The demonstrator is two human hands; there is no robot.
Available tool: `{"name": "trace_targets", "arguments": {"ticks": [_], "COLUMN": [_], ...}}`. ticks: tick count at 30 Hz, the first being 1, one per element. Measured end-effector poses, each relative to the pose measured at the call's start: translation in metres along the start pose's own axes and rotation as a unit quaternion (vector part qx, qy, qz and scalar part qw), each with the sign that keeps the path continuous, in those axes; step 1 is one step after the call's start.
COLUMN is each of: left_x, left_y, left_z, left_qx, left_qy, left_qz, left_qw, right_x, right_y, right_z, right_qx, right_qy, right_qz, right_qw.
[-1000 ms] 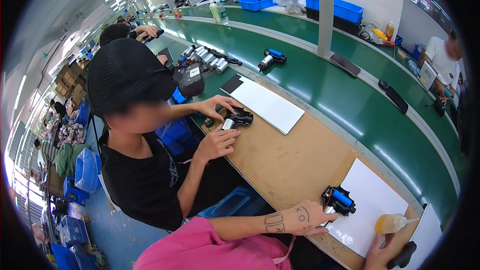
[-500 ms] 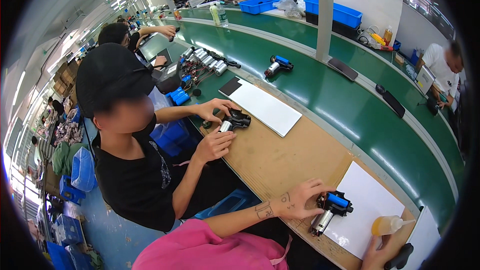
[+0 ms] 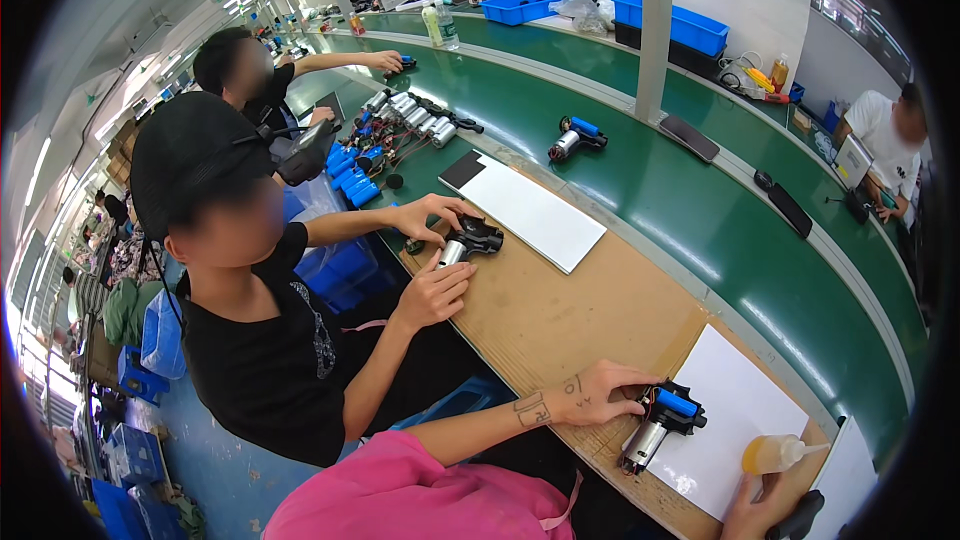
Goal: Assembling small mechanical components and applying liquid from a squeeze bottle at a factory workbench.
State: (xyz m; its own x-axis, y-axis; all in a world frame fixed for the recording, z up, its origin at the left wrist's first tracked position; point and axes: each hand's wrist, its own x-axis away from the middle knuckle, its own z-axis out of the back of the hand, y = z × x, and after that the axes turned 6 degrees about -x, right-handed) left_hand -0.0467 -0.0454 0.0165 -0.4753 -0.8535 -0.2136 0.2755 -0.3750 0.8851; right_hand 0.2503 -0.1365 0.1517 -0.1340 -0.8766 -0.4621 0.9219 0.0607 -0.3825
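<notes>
In front of me a motor assembly point(image 3: 660, 425), with a silver motor, black housing and blue cell, lies over the edge of a white sheet point(image 3: 735, 400). My left hand point(image 3: 600, 395) reaches in from the left, thumb and forefinger pinched at the black housing's left side. At the lower right my right hand point(image 3: 752, 508) is closed about the base of a small squeeze bottle point(image 3: 768, 454) of amber liquid. The bottle leans over, its white nozzle pointing right. Part of that hand's fingers is hidden behind the bottle.
A co-worker's hands point(image 3: 440, 260) hold a similar assembly at the left. Beyond the brown board point(image 3: 570, 340) runs a green belt point(image 3: 690, 230) with another assembly point(image 3: 578, 138) on it. A white panel point(image 3: 525, 212) and a black-handled object point(image 3: 800, 515) lie nearby.
My left thumb and forefinger have drawn closer together at the housing's edge. The assembly on the belt has shifted right. A farther co-worker's arm has stretched out over the belt.
</notes>
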Motion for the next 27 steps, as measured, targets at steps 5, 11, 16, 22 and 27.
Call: {"name": "trace_targets", "arguments": {"ticks": [5,11,16,22,27], "left_x": [0.001,0.002,-0.001,-0.002,-0.002], "left_y": [-0.012,-0.015,-0.020,-0.019,-0.021], "left_z": [-0.002,-0.004,-0.004,-0.001,-0.008], "left_qx": [-0.085,-0.083,-0.071,-0.045,-0.087], "left_qy": [0.033,0.015,0.009,-0.001,0.011], "left_qz": [-0.118,-0.142,-0.152,-0.115,-0.122], "left_qw": [0.989,0.986,0.986,0.992,0.989], "right_x": [-0.011,-0.016,-0.011,-0.019,0.021], "right_y": [-0.015,-0.031,-0.016,-0.044,0.038], "right_z": [0.002,0.005,-0.008,0.004,-0.025], "right_qx": [-0.010,-0.045,-0.047,0.003,-0.118], "right_qy": [0.017,-0.003,0.047,0.010,0.032], "right_qz": [0.039,0.025,0.059,0.020,-0.027], "right_qw": [0.999,0.999,0.996,1.000,0.992]}}
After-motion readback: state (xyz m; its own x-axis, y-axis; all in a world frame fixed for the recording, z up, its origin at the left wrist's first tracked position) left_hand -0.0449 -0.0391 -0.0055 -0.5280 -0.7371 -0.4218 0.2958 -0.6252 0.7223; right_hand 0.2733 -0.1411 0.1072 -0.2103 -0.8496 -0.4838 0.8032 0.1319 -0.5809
